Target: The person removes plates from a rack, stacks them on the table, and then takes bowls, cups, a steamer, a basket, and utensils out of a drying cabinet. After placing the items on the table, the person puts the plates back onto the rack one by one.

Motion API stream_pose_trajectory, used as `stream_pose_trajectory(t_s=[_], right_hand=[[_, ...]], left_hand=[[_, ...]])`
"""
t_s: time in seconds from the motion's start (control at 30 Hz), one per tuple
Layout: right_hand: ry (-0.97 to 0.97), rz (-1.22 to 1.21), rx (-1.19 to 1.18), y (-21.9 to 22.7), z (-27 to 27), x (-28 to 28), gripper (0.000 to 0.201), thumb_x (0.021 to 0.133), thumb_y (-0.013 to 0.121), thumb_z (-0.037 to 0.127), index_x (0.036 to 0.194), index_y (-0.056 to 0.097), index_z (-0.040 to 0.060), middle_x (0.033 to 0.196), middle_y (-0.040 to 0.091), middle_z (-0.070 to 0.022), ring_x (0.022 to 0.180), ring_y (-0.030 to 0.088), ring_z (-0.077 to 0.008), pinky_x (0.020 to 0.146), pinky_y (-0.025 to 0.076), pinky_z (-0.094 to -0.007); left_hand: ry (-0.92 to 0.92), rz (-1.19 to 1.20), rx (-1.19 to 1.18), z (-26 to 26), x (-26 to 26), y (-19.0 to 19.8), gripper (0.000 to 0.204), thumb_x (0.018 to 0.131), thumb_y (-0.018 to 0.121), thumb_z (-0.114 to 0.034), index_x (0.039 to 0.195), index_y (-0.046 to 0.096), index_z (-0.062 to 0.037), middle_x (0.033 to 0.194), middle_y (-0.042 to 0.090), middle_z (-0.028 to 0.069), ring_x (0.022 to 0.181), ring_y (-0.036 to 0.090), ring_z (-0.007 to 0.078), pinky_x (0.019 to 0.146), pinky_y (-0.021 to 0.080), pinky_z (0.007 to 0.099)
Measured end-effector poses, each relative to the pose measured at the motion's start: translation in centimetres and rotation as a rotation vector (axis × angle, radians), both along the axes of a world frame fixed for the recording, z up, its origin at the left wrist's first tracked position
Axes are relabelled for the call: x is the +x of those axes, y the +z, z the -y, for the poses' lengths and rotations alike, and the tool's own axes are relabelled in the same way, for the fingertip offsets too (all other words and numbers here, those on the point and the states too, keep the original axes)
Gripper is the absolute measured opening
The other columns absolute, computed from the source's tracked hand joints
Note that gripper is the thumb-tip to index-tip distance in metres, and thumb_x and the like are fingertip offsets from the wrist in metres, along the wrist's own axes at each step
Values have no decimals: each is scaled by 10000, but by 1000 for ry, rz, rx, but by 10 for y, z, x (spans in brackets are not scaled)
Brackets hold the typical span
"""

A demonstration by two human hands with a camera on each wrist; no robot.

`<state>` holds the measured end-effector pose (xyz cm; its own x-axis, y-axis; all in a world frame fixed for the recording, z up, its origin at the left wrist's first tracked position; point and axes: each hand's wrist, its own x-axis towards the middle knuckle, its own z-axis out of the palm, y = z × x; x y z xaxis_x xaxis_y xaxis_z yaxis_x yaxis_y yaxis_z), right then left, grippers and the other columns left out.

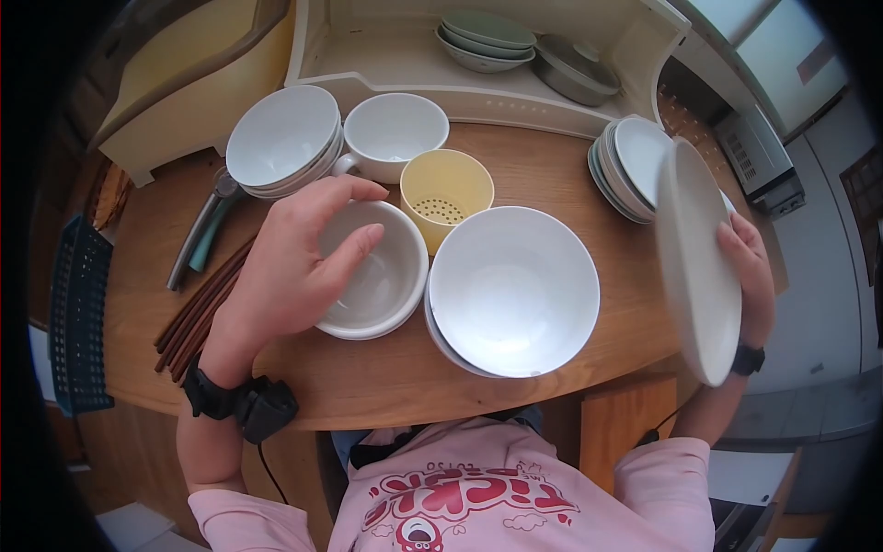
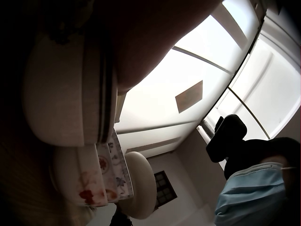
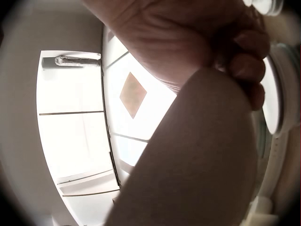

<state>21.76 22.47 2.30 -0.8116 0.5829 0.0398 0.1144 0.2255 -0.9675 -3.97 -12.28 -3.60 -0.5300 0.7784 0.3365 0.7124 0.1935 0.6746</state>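
Observation:
My right hand [image 1: 754, 276] grips an off-white plate [image 1: 694, 267] held up on edge at the table's right side. In the right wrist view its fingers [image 3: 249, 68] curl at the edge of the plate [image 3: 188, 160]. My left hand [image 1: 290, 262] is over the left side of a small off-white bowl [image 1: 382, 285], thumb and index finger spread; its other fingers are hidden. Right beside that bowl stand stacked large white bowls [image 1: 515, 290]. A yellow cup with a perforated bottom [image 1: 448, 189] and a white mug [image 1: 395, 129] are behind them.
Stacked white bowls [image 1: 283, 138] stand at the back left, near a peeler-like metal-handled tool [image 1: 195, 239] and brown chopsticks [image 1: 207, 308]. Small stacked dishes [image 1: 635, 166] sit at the back right. A cream rack [image 1: 386, 55] holds green-rimmed bowls [image 1: 487, 41] and a lidded grey dish [image 1: 575, 69].

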Motion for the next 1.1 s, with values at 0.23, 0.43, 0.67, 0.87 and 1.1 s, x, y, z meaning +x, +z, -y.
stream_pose_trajectory(t_s=[0.23, 0.43, 0.67, 0.87, 1.1], right_hand=[[199, 43, 42, 11, -4, -88, 369, 936, 559, 263, 1158, 559, -31, 966, 639, -45, 789, 599, -63, 696, 483, -200], [292, -30, -146, 2, 4, -183, 322, 924, 580, 277, 1034, 591, -26, 876, 623, -51, 759, 600, -103, 600, 473, -234], [310, 74, -198, -10, 44, -274, 296, 922, 588, 239, 1092, 523, 5, 1007, 582, -108, 808, 600, -164, 612, 474, -247], [339, 71, -293, -30, 61, -331, 300, 953, 518, 183, 1152, 469, -36, 1063, 566, -164, 896, 618, -216, 650, 499, -259], [371, 85, -397, -47, 61, -366, 322, 969, 485, 160, 1202, 425, -54, 1158, 514, -208, 976, 600, -254, 706, 529, -276]], left_hand=[[-19, -19, 1, 0, -2, -1, 273, 850, 608, -99, 1088, 595, 34, 1052, 643, 150, 998, 612, 248, 890, 454, 323], [-29, -10, 22, 1, -3, -3, 276, 843, 608, -90, 1091, 594, 29, 1050, 642, 155, 993, 615, 263, 883, 459, 333], [-24, -40, 101, 0, -4, -8, 258, 824, 617, -117, 1035, 589, 30, 957, 634, 189, 893, 616, 337, 795, 485, 373], [-29, -50, 12, 4, -4, -4, 280, 837, 610, -106, 1087, 589, 18, 1027, 631, 169, 955, 616, 304, 846, 470, 351], [-32, -87, 13, 5, -3, -5, 279, 824, 611, -100, 1075, 586, 19, 1009, 627, 180, 940, 614, 324, 831, 473, 362]])
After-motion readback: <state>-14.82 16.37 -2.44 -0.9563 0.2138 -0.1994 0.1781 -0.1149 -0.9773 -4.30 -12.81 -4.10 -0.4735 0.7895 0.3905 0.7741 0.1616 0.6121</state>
